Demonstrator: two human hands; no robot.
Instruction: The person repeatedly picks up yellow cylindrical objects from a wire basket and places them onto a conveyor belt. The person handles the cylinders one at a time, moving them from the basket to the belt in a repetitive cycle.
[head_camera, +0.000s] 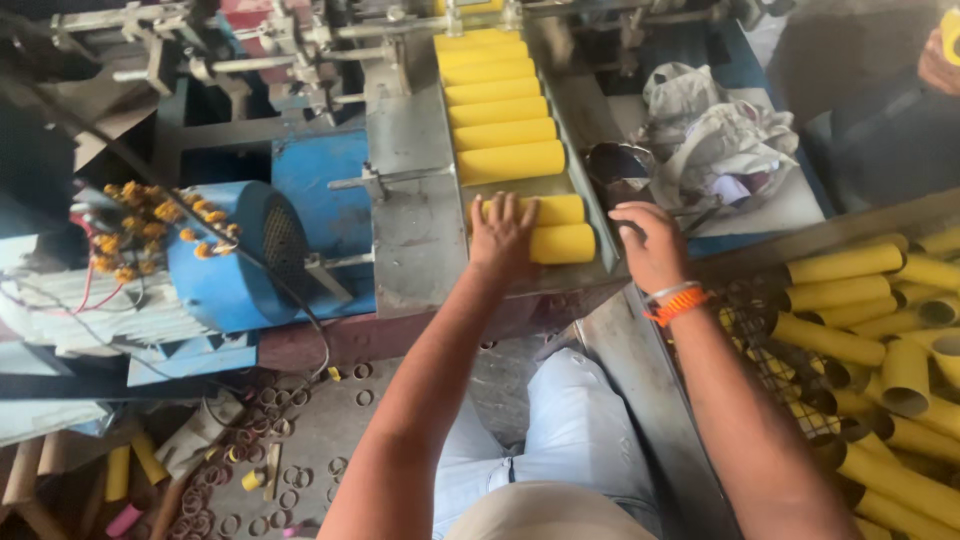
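A person's left hand (502, 232) lies palm down, fingers spread, on the two nearest yellow tubes (560, 228) at the near end of a metal chute (420, 230), resting on them rather than closed around them. The tubes lie crosswise, one just behind the other, their right ends sticking out past the fingers. Beyond the left hand, a row of more yellow tubes (500, 100) runs up the chute side by side toward the machine (300, 40) at the far end.

The right hand (650, 245) rests just right of the chute, on its edge, fingers loosely curled and holding nothing; an orange wristband (678, 303) circles the wrist. Just past this hand lies a crumpled white cloth (715, 135) on the worktop (780, 205). To its right and nearer the person, a wire basket (770, 365) holds a heap of loose yellow tubes (880, 340).

Left of the left hand, beside the chute, sits a blue motor (225, 260) with tangled wiring. Below it, small cardboard rings (290, 470) litter the floor (330, 430). Another person's hand (938, 62) shows at the upper right corner.
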